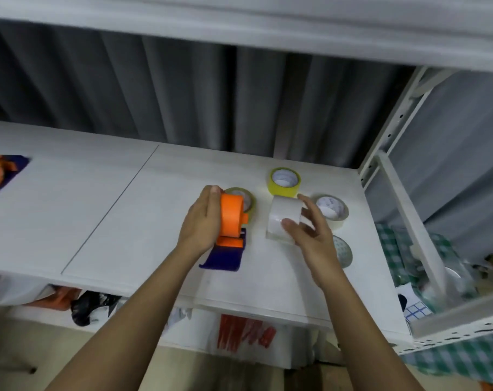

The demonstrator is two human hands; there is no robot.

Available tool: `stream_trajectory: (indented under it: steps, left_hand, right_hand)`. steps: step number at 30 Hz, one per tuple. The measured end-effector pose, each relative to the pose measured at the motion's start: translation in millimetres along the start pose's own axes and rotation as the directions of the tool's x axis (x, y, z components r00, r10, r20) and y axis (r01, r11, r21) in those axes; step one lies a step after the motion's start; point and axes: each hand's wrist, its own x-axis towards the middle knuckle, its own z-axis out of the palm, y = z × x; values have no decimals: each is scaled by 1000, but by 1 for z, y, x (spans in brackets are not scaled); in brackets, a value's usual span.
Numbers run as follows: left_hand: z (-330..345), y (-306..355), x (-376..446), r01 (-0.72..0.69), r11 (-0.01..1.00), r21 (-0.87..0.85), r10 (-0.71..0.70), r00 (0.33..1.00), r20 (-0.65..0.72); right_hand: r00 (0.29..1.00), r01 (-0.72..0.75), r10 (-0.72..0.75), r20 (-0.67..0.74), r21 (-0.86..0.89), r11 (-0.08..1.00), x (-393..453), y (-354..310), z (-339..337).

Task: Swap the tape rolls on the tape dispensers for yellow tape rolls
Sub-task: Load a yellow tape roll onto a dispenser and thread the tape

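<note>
Dispenser parts, orange on a dark blue piece [2, 172], lie blurred at the far left edge of the white table [98, 207], well apart from the rest. Near the table's middle the left hand [203, 224] wraps its grip around the orange hood of a dispenser [231, 221], fingers over the top and palm against its left side; the dispenser's dark blue handle [224, 256] points toward the person and sits on the table. Just behind the dispenser a yellow-green roll [246, 200] lies flat, partly hidden by the orange hood. To the right, the right hand [310, 235] holds a white roll [285, 218] on edge just beside the dispenser, thumb on its near face and fingers curled around its far side; whether this roll touches the table cannot be told. Right behind the white roll a yellow roll [284, 182] lies flat with its white core facing up, close to the back edge. Further right a pale roll [332, 211] lies flat, partly behind the right hand's fingers. Nearer the person, another roll [344, 251] shows from behind the right wrist; its colour is hard to tell. At the far right a white metal rack [403, 193] stands beside the table, with green checked cloth [395, 249] and other clutter behind it.
</note>
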Motion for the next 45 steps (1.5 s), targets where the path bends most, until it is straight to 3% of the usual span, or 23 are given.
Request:
stream_trajectory:
  steps: [2,3,5,8,11,13,14,16,17,20,23,25,27,28,30,33,36,45]
  left_hand:
    - [-8,-9,3,15,999,51,-14,1000,-16]
    - [-10,-12,3,22,997,76,-21,1000,-20]
    - [-14,-18,0,33,993,117,-29,999,-33]
    - [-20,-26,-5,65,993,99,-59,996,-62]
    - [-24,-30,-8,84,993,89,-78,995,-66]
    - [-28,-30,-8,87,991,100,-80,995,-67]
    - [-30,-30,-7,85,990,108,-78,995,-68]
    - [-34,-30,-6,85,989,123,-76,994,-77]
    - [-36,-30,-5,86,988,128,-75,994,-82]
    - [-41,-33,-5,85,986,143,-72,993,-92]
    - [-43,-35,-5,87,985,148,-72,992,-104]
    - [-42,-35,-4,85,986,142,-70,992,-106]
    - [-40,-33,-3,72,989,132,-58,993,-103]
    - [-38,-31,-3,62,990,123,-49,993,-103]
    - [-35,-28,-4,48,994,99,-39,995,-94]
    - [-26,-22,-5,48,998,30,-47,998,-45]
    - [-15,-16,-10,38,998,-48,-37,999,19]
    - [14,15,-34,-68,996,-53,74,989,130]
  right_hand:
    - [997,23,-47,-65,-339,941,18,11,-4]
    - [997,49,-76,-29,-539,841,31,18,-5]
    - [994,106,-43,98,-841,531,57,30,-3]
    - [980,89,166,112,-986,144,88,43,1]
    - [953,139,273,132,-990,-8,105,46,14]
    - [944,255,206,256,-966,32,112,41,37]
    - [932,305,169,319,-946,107,116,38,52]
    - [889,341,220,402,-901,267,123,34,81]
    - [860,339,289,420,-895,291,127,34,93]
    - [803,362,429,413,-911,198,134,40,110]
    - [813,407,390,431,-901,147,136,49,111]
    - [835,384,355,420,-907,170,136,50,106]
    - [889,281,272,368,-908,311,132,46,97]
    - [926,200,203,318,-871,449,127,42,91]
    - [980,79,59,188,-651,755,110,32,78]
    - [993,-73,91,70,-233,970,73,15,55]
    - [982,-165,163,96,18,986,40,5,33]
    - [989,-111,109,99,12,994,-19,-8,5]
